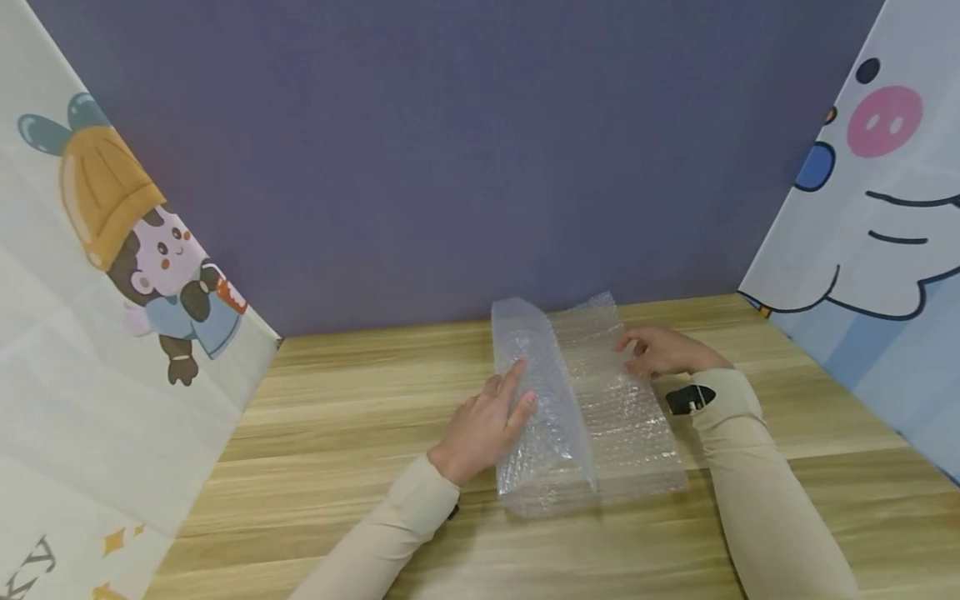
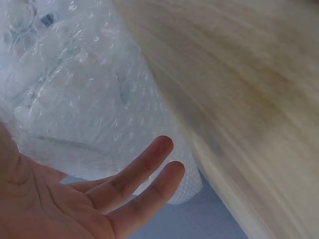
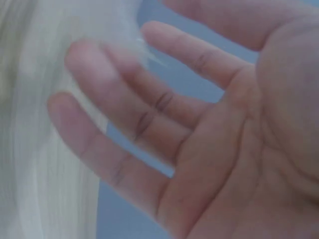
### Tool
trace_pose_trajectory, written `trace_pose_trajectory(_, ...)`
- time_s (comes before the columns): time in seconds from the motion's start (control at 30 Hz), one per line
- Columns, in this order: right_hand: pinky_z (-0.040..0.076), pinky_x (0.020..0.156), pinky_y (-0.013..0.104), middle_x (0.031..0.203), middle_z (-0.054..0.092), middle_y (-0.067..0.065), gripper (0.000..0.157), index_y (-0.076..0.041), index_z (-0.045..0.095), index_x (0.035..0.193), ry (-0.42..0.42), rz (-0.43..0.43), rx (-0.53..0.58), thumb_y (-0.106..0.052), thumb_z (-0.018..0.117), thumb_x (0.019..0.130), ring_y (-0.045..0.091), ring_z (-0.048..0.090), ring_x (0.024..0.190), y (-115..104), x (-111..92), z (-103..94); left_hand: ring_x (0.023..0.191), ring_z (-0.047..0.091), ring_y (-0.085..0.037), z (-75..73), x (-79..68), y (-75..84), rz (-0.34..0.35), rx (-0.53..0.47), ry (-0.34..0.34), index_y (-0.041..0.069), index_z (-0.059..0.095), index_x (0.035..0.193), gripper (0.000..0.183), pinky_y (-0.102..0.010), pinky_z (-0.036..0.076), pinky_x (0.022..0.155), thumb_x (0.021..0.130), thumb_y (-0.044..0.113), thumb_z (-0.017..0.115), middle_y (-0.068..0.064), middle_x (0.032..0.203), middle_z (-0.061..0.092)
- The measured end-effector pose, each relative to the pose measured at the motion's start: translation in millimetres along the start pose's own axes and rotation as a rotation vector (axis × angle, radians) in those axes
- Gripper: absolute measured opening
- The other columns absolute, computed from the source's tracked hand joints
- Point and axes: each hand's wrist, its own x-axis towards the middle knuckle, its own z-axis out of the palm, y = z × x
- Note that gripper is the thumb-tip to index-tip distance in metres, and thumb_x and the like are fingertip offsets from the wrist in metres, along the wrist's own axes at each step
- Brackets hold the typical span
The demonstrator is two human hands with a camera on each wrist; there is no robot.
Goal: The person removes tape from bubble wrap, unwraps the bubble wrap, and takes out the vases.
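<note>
A clear sheet of bubble wrap (image 1: 630, 417) lies on the wooden table, its left part folded over into a loose flap (image 1: 543, 408) whose edge runs slantwise down the middle. My left hand (image 1: 483, 425) is on that flap, index finger stretched out and thumb apart. In the left wrist view its fingers (image 2: 144, 172) are spread beside the bubble wrap (image 2: 94, 94). By the sheet's upper right edge is my right hand (image 1: 663, 350), fingers loosely bent. Nothing is between the right fingers (image 3: 149, 119) in the right wrist view.
The wooden tabletop (image 1: 337, 400) ends at a dark purple-grey back panel (image 1: 480, 167). White panels with cartoon prints stand at the left (image 1: 60, 333) and right (image 1: 900, 242). A black strap (image 1: 690, 399) sits at the right wrist.
</note>
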Motion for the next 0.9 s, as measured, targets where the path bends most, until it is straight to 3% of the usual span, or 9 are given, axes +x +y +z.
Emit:
trace_pose_trajectory(0.1,0.058,0.084,0.051,0.125,0.060,0.037,0.050,0.009,0.053,0.137,0.039,-0.021,-0.076,-0.016,0.069,0.097,0.041,0.066,0.102,-2,-5,-5.2,0.132,0.055,-0.051,-1.0,0.0,1.9,0.001,0.001,-0.006,0.024,0.013,0.166,0.068,-0.066,0.054,0.096,0.109,0.059,0.017,-0.030,0.156,0.043)
trace_pose_trajectory(0.23,0.045,0.105,0.066,0.141,0.053,0.037,0.057,0.012,0.051,0.139,0.123,-0.077,-0.177,-0.019,0.070,0.096,0.056,0.049,0.130,-10,-9,-8.4,0.135,0.053,-0.050,-2.2,-0.2,2.4,0.000,0.009,-0.013,0.024,0.013,0.166,0.068,-0.066,0.054,0.097,0.109,0.059,0.017,-0.028,0.157,0.043)
trace_pose_trajectory(0.37,0.040,0.109,0.069,0.143,0.050,0.037,0.058,0.013,0.050,0.139,0.152,-0.110,-0.177,-0.020,0.070,0.096,0.057,0.044,0.134,-22,-11,-9.4,0.133,0.055,-0.049,-3.6,0.0,2.4,-0.008,0.019,-0.022,0.025,0.012,0.166,0.068,-0.066,0.054,0.096,0.108,0.060,0.016,-0.027,0.158,0.043)
trace_pose_trajectory(0.53,0.043,0.107,0.066,0.144,0.052,0.035,0.057,0.011,0.051,0.140,0.134,-0.125,-0.156,-0.019,0.071,0.096,0.056,0.049,0.132,-34,-8,-4.3,0.131,0.056,-0.050,-4.7,0.5,2.0,-0.014,0.028,-0.028,0.026,0.012,0.166,0.068,-0.066,0.055,0.095,0.108,0.061,0.015,-0.027,0.157,0.043)
trace_pose_trajectory(0.77,0.050,0.103,0.061,0.146,0.051,0.031,0.058,0.008,0.048,0.143,0.019,-0.086,-0.093,-0.021,0.069,0.097,0.057,0.051,0.128,-40,5,14.6,0.130,0.058,-0.050,-5.8,0.2,2.2,-0.013,0.033,-0.029,0.026,0.012,0.166,0.068,-0.065,0.055,0.095,0.108,0.060,0.016,-0.029,0.156,0.044)
trace_pose_trajectory(0.9,0.053,0.100,0.058,0.143,0.054,0.031,0.057,0.007,0.051,0.140,-0.051,-0.080,-0.118,-0.024,0.070,0.096,0.053,0.055,0.127,-43,11,27.1,0.129,0.058,-0.050,-6.7,0.3,3.1,-0.014,0.030,-0.034,0.025,0.012,0.166,0.067,-0.065,0.055,0.095,0.108,0.059,0.016,-0.029,0.156,0.044)
